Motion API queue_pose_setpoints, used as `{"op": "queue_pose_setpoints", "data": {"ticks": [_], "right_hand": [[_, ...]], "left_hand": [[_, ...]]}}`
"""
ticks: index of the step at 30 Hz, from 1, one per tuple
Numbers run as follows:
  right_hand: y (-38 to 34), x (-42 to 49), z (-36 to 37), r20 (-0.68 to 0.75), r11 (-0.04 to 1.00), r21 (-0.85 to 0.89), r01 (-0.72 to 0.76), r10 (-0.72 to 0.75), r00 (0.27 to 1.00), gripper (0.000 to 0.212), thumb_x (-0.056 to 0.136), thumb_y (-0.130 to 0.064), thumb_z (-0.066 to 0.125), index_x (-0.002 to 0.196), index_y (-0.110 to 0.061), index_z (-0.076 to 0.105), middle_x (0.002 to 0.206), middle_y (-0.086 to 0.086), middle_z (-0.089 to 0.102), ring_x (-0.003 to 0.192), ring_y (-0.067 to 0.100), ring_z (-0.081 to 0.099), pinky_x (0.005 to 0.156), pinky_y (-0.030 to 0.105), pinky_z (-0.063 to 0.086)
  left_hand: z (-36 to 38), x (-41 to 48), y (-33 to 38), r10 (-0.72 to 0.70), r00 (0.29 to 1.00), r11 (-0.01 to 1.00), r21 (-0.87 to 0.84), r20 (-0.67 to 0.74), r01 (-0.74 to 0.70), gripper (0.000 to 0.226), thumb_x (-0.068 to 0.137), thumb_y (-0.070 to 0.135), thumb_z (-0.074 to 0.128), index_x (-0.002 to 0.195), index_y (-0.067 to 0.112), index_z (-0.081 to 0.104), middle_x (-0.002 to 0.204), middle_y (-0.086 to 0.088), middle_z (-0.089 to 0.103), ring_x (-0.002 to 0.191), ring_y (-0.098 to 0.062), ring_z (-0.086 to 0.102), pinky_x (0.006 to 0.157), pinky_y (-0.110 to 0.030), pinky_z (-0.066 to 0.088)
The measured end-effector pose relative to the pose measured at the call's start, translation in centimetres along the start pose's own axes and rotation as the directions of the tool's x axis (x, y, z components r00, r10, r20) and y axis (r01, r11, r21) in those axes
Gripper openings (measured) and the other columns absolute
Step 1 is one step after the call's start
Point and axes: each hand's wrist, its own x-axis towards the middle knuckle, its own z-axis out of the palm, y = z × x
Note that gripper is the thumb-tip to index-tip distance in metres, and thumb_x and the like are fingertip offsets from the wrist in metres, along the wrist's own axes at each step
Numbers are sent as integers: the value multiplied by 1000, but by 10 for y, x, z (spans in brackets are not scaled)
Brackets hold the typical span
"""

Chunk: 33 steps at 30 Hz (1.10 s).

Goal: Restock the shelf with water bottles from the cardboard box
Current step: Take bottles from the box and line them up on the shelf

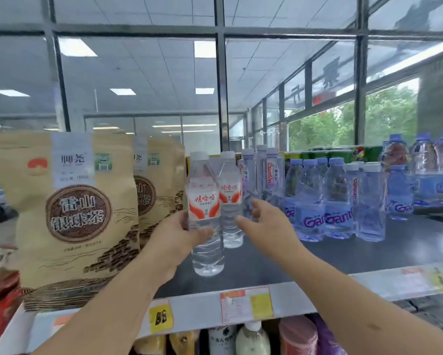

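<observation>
Two water bottles going onto the top shelf, one in hand and one just behind it.

The left hand (174, 234) grips the near bottle (205, 198) around its lower half, thumb curled across the front, with its base down on or just above the dark shelf (317, 254). The right hand (264, 221) is loosely spread by the far bottle (232, 190); I can't tell if it touches. Both bottles are clear ribbed plastic with white caps and red-and-white labels, standing upright between the tea bags (72, 208) on the left and the purple-labelled bottles (338, 201) on the right. To my eye the job now is to seat the near bottle flat, label outward and in line with its neighbour, and let go gently. Thin, tall bottles like these tip easily. The cardboard box is out of sight.
</observation>
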Motion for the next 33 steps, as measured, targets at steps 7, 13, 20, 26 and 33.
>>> {"op": "queue_pose_setpoints", "data": {"ticks": [7, 13, 20, 26, 33], "right_hand": [[18, 34, 17, 114, 984, -80, -160, 168, 979, 39, 85, -38, 65, 116, -17, 54, 106, 0, 59, 94, 18, 54, 75, 31, 42], [25, 52, 29, 166, 988, -57, -143, 150, 975, 37, 83, -35, 68, 114, -17, 59, 102, -1, 66, 95, 19, 62, 83, 33, 52], [36, 56, 38, 210, 988, -25, -150, 152, 966, 34, 85, -35, 64, 116, -24, 58, 103, -2, 67, 94, 18, 63, 89, 40, 54], [38, 55, 39, 217, 991, -26, -129, 132, 967, 36, 87, -34, 61, 122, -26, 56, 113, -4, 67, 103, 18, 62, 95, 42, 51], [34, 51, 36, 230, 993, -48, -110, 119, 966, 40, 89, -34, 60, 128, -25, 54, 119, -2, 65, 108, 20, 60, 97, 43, 50]], "left_hand": [[5, 38, -10, -12, 1000, 998, 62, -7, 12, 26, 88, 8, 73, 106, 27, 69, 98, 9, 78, 96, -14, 73, 88, -36, 56], [13, 61, -16, 42, 995, 966, 258, -91, -17, 39, 92, 18, 68, 123, 32, 49, 114, 10, 65, 107, -16, 61, 95, -38, 48], [18, 79, -22, 38, 996, 950, 312, -81, -11, 44, 94, 19, 64, 132, 32, 47, 123, 7, 64, 114, -20, 59, 103, -45, 47], [17, 85, -27, 42, 998, 959, 281, -40, -29, 47, 93, 17, 64, 133, 37, 46, 123, 9, 65, 116, -20, 59, 106, -50, 45], [18, 78, -26, 35, 996, 980, 197, -78, -19, 80, 90, 21, 71, 150, 42, 23, 137, 9, 59, 127, -22, 55, 108, -50, 44]]}}
